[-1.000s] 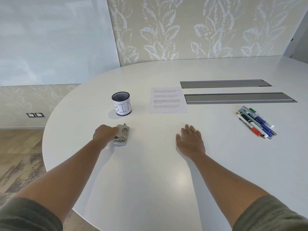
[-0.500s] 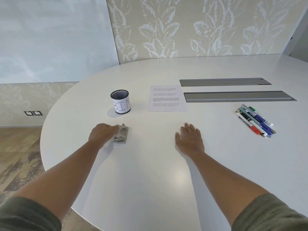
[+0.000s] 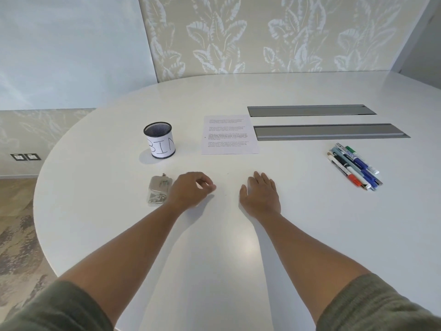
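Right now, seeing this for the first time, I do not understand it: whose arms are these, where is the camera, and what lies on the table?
There is no machine here. The two arms belong to a person wearing a camera on the head, so you look forward and down at the hands. The left hand hovers beside a metal hole punch, fingers loosely curled, holding nothing visible. The right hand lies flat on the white table. Farther off are a mesh cup marked BIN, a printed sheet, pens at the right and two grey strips in the tabletop.
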The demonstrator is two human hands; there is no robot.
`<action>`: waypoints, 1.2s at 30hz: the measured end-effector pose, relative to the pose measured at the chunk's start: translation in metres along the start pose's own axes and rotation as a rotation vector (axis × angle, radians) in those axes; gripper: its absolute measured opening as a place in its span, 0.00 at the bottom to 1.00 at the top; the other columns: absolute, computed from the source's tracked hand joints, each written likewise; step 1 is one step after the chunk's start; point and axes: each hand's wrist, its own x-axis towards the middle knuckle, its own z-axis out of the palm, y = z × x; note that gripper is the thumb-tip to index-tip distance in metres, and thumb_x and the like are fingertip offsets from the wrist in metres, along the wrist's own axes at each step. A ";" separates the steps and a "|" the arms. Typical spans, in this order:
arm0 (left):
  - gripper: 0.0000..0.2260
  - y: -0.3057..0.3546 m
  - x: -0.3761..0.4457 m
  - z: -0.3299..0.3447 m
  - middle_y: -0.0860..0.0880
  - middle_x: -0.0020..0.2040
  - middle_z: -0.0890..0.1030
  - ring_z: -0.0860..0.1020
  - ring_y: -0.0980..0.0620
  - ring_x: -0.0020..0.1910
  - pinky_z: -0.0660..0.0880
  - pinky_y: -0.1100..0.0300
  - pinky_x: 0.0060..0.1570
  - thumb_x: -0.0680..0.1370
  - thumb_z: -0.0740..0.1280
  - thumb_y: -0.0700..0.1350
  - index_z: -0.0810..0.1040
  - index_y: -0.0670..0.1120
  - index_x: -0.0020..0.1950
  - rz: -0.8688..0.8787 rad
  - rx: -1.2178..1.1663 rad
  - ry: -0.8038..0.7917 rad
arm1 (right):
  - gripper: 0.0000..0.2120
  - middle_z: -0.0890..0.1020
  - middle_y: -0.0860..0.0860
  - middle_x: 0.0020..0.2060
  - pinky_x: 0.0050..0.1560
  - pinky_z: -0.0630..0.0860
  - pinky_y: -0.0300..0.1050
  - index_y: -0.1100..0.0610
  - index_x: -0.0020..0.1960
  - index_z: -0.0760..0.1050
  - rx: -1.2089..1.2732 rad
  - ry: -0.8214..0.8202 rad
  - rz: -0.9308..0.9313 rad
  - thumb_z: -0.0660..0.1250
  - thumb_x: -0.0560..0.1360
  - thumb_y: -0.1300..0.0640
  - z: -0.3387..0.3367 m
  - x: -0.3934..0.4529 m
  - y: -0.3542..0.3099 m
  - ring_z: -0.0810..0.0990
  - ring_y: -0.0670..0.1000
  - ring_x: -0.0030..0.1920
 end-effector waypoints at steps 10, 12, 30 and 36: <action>0.05 0.010 0.006 0.023 0.57 0.44 0.81 0.78 0.60 0.44 0.71 0.63 0.43 0.70 0.74 0.56 0.85 0.59 0.44 0.066 0.036 -0.156 | 0.11 0.78 0.50 0.58 0.65 0.66 0.46 0.58 0.51 0.77 0.092 0.144 -0.107 0.59 0.77 0.54 0.005 0.019 -0.007 0.72 0.54 0.63; 0.05 0.010 0.009 0.023 0.58 0.44 0.81 0.78 0.60 0.45 0.72 0.63 0.43 0.70 0.74 0.56 0.85 0.59 0.43 0.067 0.059 -0.165 | 0.11 0.79 0.49 0.56 0.62 0.66 0.46 0.58 0.52 0.78 0.076 0.166 -0.121 0.60 0.77 0.54 0.007 0.025 -0.009 0.73 0.53 0.59; 0.06 -0.001 0.010 0.039 0.59 0.43 0.77 0.76 0.61 0.40 0.65 0.67 0.38 0.77 0.64 0.48 0.79 0.56 0.42 0.086 0.073 -0.030 | 0.06 0.77 0.40 0.51 0.51 0.65 0.38 0.41 0.47 0.82 0.440 -0.033 0.104 0.67 0.73 0.45 0.004 0.065 -0.016 0.75 0.45 0.57; 0.06 -0.003 0.010 0.041 0.59 0.45 0.77 0.77 0.62 0.40 0.66 0.67 0.39 0.78 0.65 0.50 0.78 0.58 0.42 0.107 0.060 -0.013 | 0.07 0.78 0.40 0.43 0.51 0.70 0.41 0.45 0.47 0.84 0.348 -0.081 0.072 0.69 0.73 0.49 -0.002 0.075 -0.026 0.79 0.47 0.52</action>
